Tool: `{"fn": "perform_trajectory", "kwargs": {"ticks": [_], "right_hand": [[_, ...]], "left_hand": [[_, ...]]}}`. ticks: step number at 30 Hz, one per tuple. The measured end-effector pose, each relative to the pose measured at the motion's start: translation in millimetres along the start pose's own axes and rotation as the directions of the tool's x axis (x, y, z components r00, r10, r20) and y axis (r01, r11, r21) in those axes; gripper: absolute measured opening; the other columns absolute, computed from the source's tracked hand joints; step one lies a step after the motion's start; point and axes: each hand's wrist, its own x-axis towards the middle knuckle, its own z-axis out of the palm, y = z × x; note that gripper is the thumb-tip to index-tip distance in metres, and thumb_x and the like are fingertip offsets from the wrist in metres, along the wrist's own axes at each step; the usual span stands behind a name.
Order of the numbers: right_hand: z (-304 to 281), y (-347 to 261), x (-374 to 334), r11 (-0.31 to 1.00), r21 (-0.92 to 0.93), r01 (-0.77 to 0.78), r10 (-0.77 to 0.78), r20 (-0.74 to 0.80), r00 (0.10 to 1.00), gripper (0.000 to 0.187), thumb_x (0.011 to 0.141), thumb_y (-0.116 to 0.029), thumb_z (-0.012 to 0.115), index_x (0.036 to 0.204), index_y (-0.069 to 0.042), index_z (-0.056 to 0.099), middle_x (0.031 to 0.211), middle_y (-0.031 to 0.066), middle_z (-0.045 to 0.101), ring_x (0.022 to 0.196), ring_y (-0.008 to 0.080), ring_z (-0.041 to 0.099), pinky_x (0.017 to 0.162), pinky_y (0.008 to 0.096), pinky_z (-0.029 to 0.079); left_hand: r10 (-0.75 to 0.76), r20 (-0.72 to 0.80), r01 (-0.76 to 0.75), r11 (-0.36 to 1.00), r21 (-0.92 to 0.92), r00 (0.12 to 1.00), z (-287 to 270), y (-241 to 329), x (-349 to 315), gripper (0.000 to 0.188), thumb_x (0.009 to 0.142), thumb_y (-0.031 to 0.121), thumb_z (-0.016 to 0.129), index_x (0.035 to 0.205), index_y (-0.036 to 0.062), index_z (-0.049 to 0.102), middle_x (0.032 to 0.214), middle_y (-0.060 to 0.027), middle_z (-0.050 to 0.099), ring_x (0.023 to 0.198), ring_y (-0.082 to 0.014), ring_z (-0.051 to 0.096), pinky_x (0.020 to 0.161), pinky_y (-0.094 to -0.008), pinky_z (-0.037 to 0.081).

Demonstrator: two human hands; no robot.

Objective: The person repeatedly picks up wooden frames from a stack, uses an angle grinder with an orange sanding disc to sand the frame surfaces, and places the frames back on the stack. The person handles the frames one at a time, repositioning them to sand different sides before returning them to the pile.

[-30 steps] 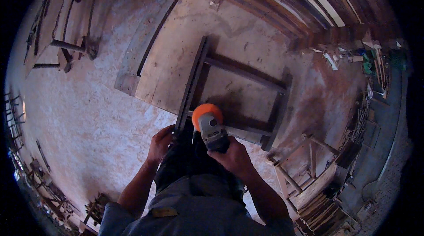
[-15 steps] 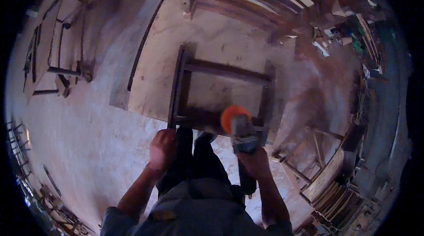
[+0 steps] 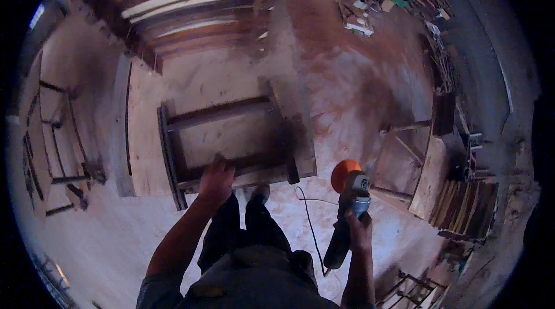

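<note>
An angle grinder (image 3: 351, 199) with an orange disc (image 3: 345, 175) is held in my right hand (image 3: 359, 229), out to the right of the workpiece. The hand is closed around the tool near its head, and the dark body slants down toward me. A dark wooden frame (image 3: 214, 111) of rails and legs lies on the pale board. My left hand (image 3: 218, 183) is closed over its near rail, left of the middle; the fingertips are partly hidden. The disc is apart from the wood.
The pale board (image 3: 144, 141) lies under the frame, with stacked planks (image 3: 196, 2) at its far end. A black power cord (image 3: 312, 228) trails from the grinder. Wooden frames (image 3: 63, 153) stand at left. Stacked wood strips (image 3: 465, 208) sit at right.
The grinder has moved right, from over the frame's near right corner to beside it. My left hand has gone from the left leg's end to the near rail. The view has turned right.
</note>
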Motion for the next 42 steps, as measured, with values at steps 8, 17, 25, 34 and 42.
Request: {"fn": "perform_trajectory", "kwargs": {"ticks": [8, 17, 25, 34, 42], "right_hand": [[-29, 64, 5, 0.993, 0.117, -0.009, 0.013, -0.039, 0.999, 0.036, 0.085, -0.029, 0.068, 0.100, 0.003, 0.060, 0.079, 0.0078, 0.063, 0.063, 0.0176, 0.063, 0.059, 0.0333, 0.054], [-36, 57, 1, 0.978, 0.205, -0.032, 0.040, -0.032, 0.999, 0.026, 0.082, -0.020, 0.069, 0.097, 0.000, 0.062, 0.078, 0.0069, 0.066, 0.066, 0.0161, 0.063, 0.062, 0.0322, 0.052], [-29, 57, 6, 0.992, 0.094, -0.079, 0.081, -0.015, 0.997, 0.033, 0.080, -0.021, 0.071, 0.102, 0.001, 0.063, 0.085, 0.0069, 0.067, 0.074, 0.0148, 0.063, 0.067, 0.0325, 0.052], [24, 11, -1, 0.999, -0.032, 0.009, -0.001, 0.221, 0.975, 0.045, 0.081, -0.021, 0.077, 0.116, 0.001, 0.059, 0.102, 0.0066, 0.068, 0.092, 0.0164, 0.063, 0.085, 0.0326, 0.050], [62, 17, 38, 0.955, -0.293, 0.055, 0.026, 0.264, 0.964, 0.053, 0.077, -0.031, 0.080, 0.112, 0.004, 0.059, 0.101, 0.0151, 0.070, 0.094, 0.0208, 0.066, 0.082, 0.0352, 0.052]], "left_hand": [[-0.014, -0.053, 0.023, 0.986, 0.167, 0.998, -123, 22, 22, 0.036, 0.076, 0.021, 0.071, 0.106, 0.0046, 0.060, 0.097, -0.0162, 0.064, 0.090, -0.0340, 0.064, 0.078, -0.0464, 0.052], [0.267, -0.220, -0.198, 0.936, 0.290, 0.938, -252, 29, 70, 0.046, 0.078, 0.013, 0.071, 0.121, 0.0045, 0.058, 0.089, -0.0172, 0.064, 0.079, -0.0349, 0.065, 0.069, -0.0425, 0.054], [0.188, 0.175, -0.182, 0.982, -0.051, 0.966, -178, -40, 128, 0.039, 0.084, 0.017, 0.067, 0.120, 0.0056, 0.058, 0.094, -0.0224, 0.065, 0.086, -0.0389, 0.065, 0.075, -0.0456, 0.052], [0.056, -0.063, -0.048, 0.991, 0.127, 0.996, -53, -102, 157, 0.039, 0.085, 0.019, 0.065, 0.121, 0.0055, 0.058, 0.118, -0.0184, 0.060, 0.109, -0.0376, 0.058, 0.088, -0.0470, 0.050], [0.032, -0.230, 0.007, 0.986, 0.168, 0.973, -31, -44, 77, 0.048, 0.083, 0.015, 0.064, 0.129, 0.0019, 0.054, 0.127, -0.0197, 0.054, 0.120, -0.0402, 0.049, 0.105, -0.0496, 0.039]]}}
